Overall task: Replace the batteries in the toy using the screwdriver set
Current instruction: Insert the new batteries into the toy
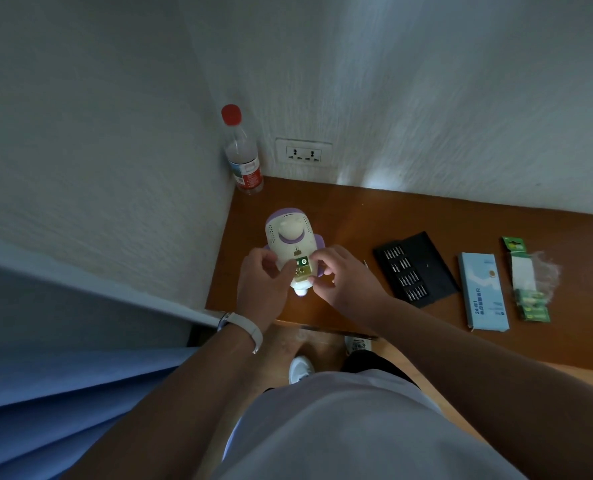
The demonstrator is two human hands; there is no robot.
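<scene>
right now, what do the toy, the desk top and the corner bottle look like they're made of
Toy: likely moulded plastic, smooth cream and purple shell with slight sheen.
Desk top: wood or wood-look laminate, even brown, faintly glossy where light falls.
Bottle: clear plastic by the look, see-through wall; red cap looks opaque plastic.

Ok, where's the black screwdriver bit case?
In the head view the black bit case lies open on the wooden table, right of the toy, between the right hand and the blue box.
</scene>
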